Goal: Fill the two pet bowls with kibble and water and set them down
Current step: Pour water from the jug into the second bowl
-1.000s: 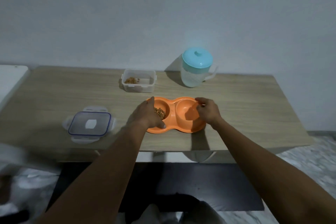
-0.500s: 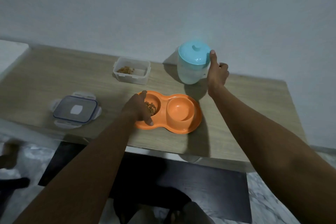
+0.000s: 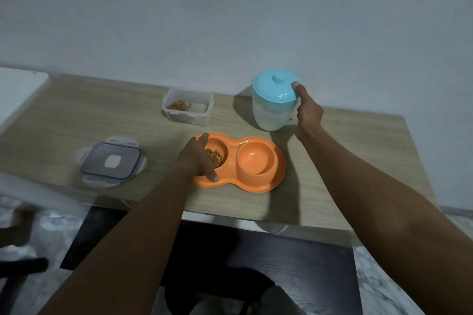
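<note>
An orange double pet bowl (image 3: pixel 277 169) sits on the wooden table (image 3: pixel 345 161). Its left well holds kibble (image 3: pixel 214 157); its right well looks dry. My left hand (image 3: pixel 195 158) grips the bowl's left rim, thumb on the near edge. A white pitcher with a light blue lid (image 3: pixel 272 100) stands behind the bowl. My right hand (image 3: pixel 308 111) is wrapped round the pitcher's handle, thumb pressed on the lid's edge. The pitcher stands on the table.
A clear plastic container (image 3: pixel 188 105) with a little kibble stands at the back, left of the pitcher. Its blue-rimmed lid (image 3: pixel 111 161) lies flat at the front left. A white surface (image 3: pixel 18 89) adjoins the table's left end. The wall rises right behind.
My right hand left the bowl's right rim, reached back to the pitcher and closed round its handle. My left hand stayed on the bowl. The camera has moved closer.
</note>
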`<action>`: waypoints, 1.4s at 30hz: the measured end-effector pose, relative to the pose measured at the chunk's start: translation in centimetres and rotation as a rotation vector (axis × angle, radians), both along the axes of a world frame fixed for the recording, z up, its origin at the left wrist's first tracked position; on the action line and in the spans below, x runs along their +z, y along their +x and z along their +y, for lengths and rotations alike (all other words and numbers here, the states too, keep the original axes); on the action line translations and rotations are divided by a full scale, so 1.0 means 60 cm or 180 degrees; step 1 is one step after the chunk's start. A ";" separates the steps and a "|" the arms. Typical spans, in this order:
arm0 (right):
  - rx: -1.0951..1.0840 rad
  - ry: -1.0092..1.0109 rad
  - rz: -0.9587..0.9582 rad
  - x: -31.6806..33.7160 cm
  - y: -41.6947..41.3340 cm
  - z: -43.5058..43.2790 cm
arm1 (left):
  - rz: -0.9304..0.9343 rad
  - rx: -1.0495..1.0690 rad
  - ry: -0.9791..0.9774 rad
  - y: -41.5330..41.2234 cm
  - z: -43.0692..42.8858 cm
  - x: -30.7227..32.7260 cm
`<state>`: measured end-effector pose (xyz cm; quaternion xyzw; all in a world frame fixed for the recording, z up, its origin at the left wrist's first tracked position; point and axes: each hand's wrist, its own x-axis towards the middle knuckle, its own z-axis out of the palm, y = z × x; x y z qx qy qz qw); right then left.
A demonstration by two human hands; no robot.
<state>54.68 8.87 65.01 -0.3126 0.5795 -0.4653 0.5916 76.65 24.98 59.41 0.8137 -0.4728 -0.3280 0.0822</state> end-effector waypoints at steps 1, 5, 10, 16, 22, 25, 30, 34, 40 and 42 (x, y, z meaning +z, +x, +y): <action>-0.0025 0.0001 -0.0013 0.005 -0.005 0.007 | -0.0041 -0.0025 0.0013 0.001 0.001 -0.001; -0.0199 -0.0082 -0.0049 0.034 -0.037 0.042 | -0.0217 -0.0081 0.0092 -0.001 0.003 0.000; -0.0380 -0.0260 0.0124 0.076 -0.071 0.093 | -0.0256 -0.0080 0.0126 -0.002 0.002 0.006; -0.0557 -0.0277 0.0245 0.099 -0.087 0.169 | -0.0275 -0.0179 0.0145 0.007 0.002 0.009; -0.0633 -0.0198 0.0435 0.099 -0.095 0.226 | -0.0222 -0.0230 0.0041 0.011 0.003 0.013; -0.0599 -0.0104 0.0637 0.093 -0.097 0.246 | -0.0174 -0.0181 0.0029 0.011 0.006 0.015; -0.0687 -0.0043 0.0775 0.077 -0.105 0.263 | -0.0166 -0.0164 -0.0005 0.014 0.006 0.011; -0.0633 -0.0014 0.0891 0.068 -0.113 0.270 | -0.0140 -0.0211 -0.0008 0.008 0.006 0.019; -0.0599 0.0073 0.1092 0.060 -0.105 0.283 | -0.0117 -0.0237 -0.0053 0.012 0.011 0.019; -0.0614 0.0143 0.1082 0.060 -0.105 0.288 | -0.0109 -0.0232 -0.0067 0.013 0.012 0.016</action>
